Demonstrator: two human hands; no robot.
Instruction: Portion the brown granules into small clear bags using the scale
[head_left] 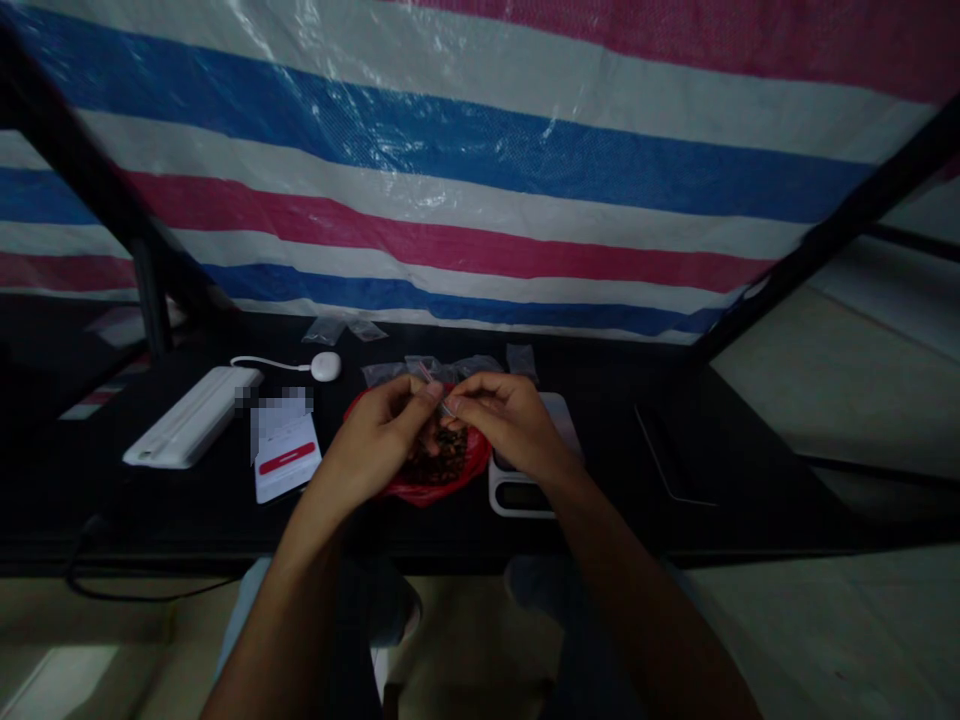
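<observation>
My left hand (379, 430) and my right hand (514, 420) meet over a red plastic bag (427, 494) spread open on the black table. Both are closed, thumbs against fingers, pinching a small clear zip bag (426, 372) with a red line near its top edge. My fingers cover most of it, so its contents are hidden. Small dark brownish pieces (439, 464) lie inside the red bag. Partly under my right hand and forearm sits a white digital scale (501, 495) with a dark display. Several more small clear bags (478, 366) lie just behind the red bag.
Left of my hands are a lit phone (286, 482), a long white case-like device (196, 415) and a round white gadget (325, 367) with a cable. A dark flat device (667, 455) lies at right. Striped plastic sheeting (480, 200) hangs behind the table, between dark frame bars.
</observation>
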